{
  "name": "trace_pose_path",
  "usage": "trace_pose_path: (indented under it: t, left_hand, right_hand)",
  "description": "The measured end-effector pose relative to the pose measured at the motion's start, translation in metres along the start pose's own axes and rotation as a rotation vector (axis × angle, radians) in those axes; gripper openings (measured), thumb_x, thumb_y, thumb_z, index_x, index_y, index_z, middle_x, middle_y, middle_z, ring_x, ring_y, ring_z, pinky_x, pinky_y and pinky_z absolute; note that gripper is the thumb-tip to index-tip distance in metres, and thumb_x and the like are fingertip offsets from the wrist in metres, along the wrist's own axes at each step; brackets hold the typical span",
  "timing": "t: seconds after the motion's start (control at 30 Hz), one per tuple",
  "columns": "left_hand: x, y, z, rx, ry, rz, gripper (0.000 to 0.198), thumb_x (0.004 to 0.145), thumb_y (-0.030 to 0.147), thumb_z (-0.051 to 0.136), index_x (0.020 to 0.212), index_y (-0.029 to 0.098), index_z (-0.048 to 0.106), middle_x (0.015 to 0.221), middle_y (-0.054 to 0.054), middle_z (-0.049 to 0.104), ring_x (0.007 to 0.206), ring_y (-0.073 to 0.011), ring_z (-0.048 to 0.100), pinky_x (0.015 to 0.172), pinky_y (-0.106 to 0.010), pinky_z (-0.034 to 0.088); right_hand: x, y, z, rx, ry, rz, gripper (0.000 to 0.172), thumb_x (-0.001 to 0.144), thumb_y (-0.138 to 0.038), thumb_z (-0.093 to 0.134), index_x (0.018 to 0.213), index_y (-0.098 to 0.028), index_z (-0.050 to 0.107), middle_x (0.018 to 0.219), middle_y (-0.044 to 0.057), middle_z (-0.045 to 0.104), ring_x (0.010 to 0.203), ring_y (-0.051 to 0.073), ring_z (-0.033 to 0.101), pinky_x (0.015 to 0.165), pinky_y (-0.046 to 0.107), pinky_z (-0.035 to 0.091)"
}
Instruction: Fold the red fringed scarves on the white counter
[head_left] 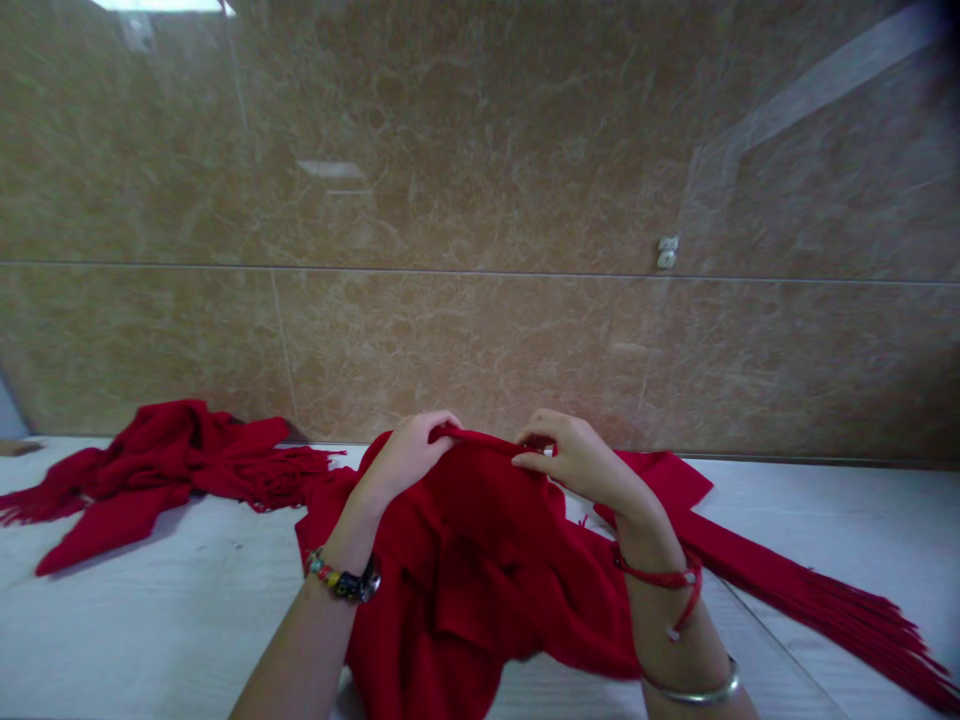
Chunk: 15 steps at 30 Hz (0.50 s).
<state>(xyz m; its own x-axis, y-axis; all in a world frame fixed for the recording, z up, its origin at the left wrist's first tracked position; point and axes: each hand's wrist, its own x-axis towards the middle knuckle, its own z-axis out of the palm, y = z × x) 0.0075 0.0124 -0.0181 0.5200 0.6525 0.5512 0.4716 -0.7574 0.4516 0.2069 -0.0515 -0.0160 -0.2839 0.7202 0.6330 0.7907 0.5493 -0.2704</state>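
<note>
A red scarf [480, 540] hangs bunched between my two hands over the near part of the table. My left hand [411, 455] is closed on its upper edge, thumb and fingers pinching the cloth. Further right along the same edge, my right hand [574, 455] grips the fabric between thumb and curled fingers. The edge runs nearly straight from one hand to the other, and the lower folds drop toward me. Beyond my right wrist lies a folded red scarf [757, 550] with its fringe spread to the right; whether it joins the held cloth is hidden.
Another crumpled red scarf [172, 455] with fringe lies on the left of the white table [187, 610]. A brown marbled wall [465, 350] rises directly behind the table, with a small white socket [667, 252] on it. A brown object [16, 447] sits at the far left edge.
</note>
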Motion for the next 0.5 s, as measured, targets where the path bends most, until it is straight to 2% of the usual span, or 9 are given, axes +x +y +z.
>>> trace_pose_path:
  t: [0.13,0.23,0.33,0.4,0.5]
  left_hand:
    - [-0.005,0.003,-0.016,0.045,0.006,0.016,0.015,0.077,0.031,0.049,0.074,0.019,0.058,0.075,0.001,0.064,0.072,-0.0148,0.057,0.070,-0.025,0.043]
    - [-0.009,0.008,-0.028,0.093,0.123,0.020,0.018,0.077,0.034,0.048,0.075,0.019,0.058,0.074,0.001,0.063,0.072,-0.0151,0.057,0.069,-0.025,0.042]
    - [-0.012,0.011,-0.041,0.148,0.221,-0.002,0.018,0.078,0.034,0.048,0.076,0.019,0.058,0.076,0.001,0.064,0.074,-0.0157,0.057,0.070,-0.024,0.042]
    - [-0.013,0.010,-0.046,0.220,0.260,-0.055,0.017,0.079,0.032,0.047,0.078,0.020,0.059,0.080,0.000,0.065,0.076,-0.0163,0.058,0.071,-0.024,0.042]
    - [-0.013,0.004,-0.044,0.451,0.261,-0.218,0.015,0.081,0.028,0.047,0.083,0.020,0.060,0.084,-0.003,0.067,0.082,-0.0195,0.060,0.075,-0.029,0.041]
  right_hand:
    - [0.001,0.007,0.003,-0.159,0.106,0.065,0.018,0.067,-0.004,0.053,0.066,-0.018,0.065,0.072,0.003,0.056,0.065,0.013,0.051,0.064,0.025,0.041]
    - [0.003,0.010,0.007,-0.220,0.227,0.117,0.024,0.066,-0.001,0.046,0.064,-0.016,0.064,0.072,0.006,0.055,0.065,0.014,0.051,0.066,0.026,0.041]
    - [0.006,0.010,0.009,-0.163,0.317,0.132,0.022,0.066,-0.003,0.045,0.066,-0.016,0.063,0.075,0.006,0.056,0.067,0.015,0.052,0.065,0.026,0.042]
    - [0.007,0.009,0.011,-0.065,0.309,0.095,0.019,0.065,-0.005,0.047,0.070,-0.017,0.062,0.081,0.005,0.058,0.074,0.016,0.054,0.070,0.027,0.042]
    - [0.008,0.009,0.017,0.147,0.193,0.083,0.013,0.067,-0.012,0.051,0.076,-0.019,0.058,0.079,0.002,0.061,0.076,0.016,0.055,0.071,0.027,0.042]
